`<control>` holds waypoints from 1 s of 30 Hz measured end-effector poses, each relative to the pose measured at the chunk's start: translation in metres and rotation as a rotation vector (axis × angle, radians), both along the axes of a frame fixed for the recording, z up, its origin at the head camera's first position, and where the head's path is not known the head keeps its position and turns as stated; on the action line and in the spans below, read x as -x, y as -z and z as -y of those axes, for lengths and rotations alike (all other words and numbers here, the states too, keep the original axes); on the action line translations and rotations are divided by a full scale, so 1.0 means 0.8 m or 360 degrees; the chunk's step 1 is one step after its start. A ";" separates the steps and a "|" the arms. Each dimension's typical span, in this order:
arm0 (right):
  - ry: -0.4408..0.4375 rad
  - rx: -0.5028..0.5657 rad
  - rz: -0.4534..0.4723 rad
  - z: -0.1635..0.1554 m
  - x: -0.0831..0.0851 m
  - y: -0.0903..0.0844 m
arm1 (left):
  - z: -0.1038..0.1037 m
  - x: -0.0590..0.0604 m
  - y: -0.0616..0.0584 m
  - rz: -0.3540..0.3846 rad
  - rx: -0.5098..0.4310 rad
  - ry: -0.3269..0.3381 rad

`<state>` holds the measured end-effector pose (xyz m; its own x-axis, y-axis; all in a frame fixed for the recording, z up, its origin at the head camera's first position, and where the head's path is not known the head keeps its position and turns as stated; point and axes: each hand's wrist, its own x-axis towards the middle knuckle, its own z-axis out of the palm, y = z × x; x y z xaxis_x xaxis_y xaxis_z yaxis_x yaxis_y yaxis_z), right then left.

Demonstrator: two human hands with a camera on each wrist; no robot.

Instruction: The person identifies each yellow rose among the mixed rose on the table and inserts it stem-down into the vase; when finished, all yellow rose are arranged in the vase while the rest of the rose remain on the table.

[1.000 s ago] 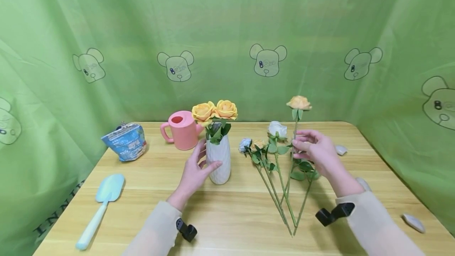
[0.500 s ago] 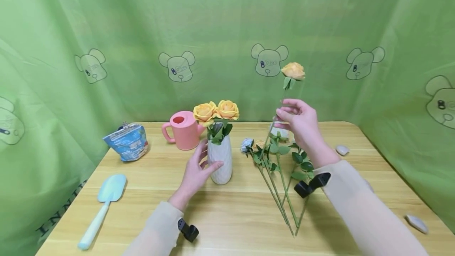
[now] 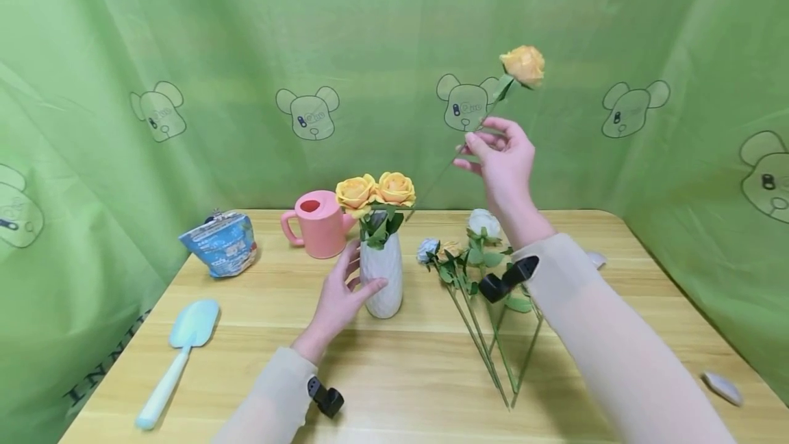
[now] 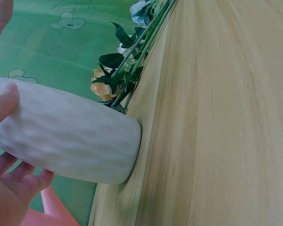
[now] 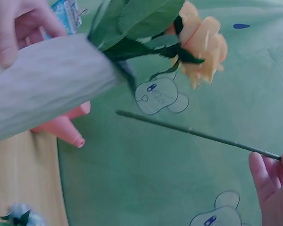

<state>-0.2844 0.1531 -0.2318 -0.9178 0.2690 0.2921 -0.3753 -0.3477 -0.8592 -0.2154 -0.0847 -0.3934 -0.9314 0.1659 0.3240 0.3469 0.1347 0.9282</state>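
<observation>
A pink watering can and loose flowers flank the white vase, two yellow roses crowding its mouth. The left hand grips the vase; the right hand pinches an orange rose, long-stemmed and tilted, in midair

Vase wht w/ wavy ptn, held rose yel-org, watering can pink.

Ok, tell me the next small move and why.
Probably guide the lower tip of the raised rose over the mouth of the white vase. The right hand pinches the rose's stem, whose tip is outside the vase, and the left hand holds the vase.
</observation>
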 end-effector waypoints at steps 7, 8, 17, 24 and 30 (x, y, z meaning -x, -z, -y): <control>0.0016 0.0095 -0.0138 0.024 0.007 -0.015 | 0.001 0.001 0.001 -0.0008 0.0001 0.0012; 0.0001 0.0095 -0.0142 0.027 0.008 -0.015 | 0.001 0.002 0.001 -0.0006 -0.0001 0.0011; -0.0169 -0.0054 -0.0140 0.047 0.012 0.004 | 0.002 0.002 0.000 -0.0028 0.0008 0.0010; -0.0293 -0.0169 -0.0071 0.063 0.015 0.024 | 0.004 0.001 0.002 -0.0010 -0.0006 -0.0003; -0.0272 -0.0045 -0.0184 0.057 0.013 0.009 | 0.002 0.002 0.002 -0.0013 0.0009 0.0001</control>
<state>-0.2949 0.1072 -0.2389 -0.9092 0.1024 0.4035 -0.4098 -0.3909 -0.8242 -0.2168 -0.0859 -0.3946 -0.9287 0.1683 0.3305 0.3544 0.1397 0.9246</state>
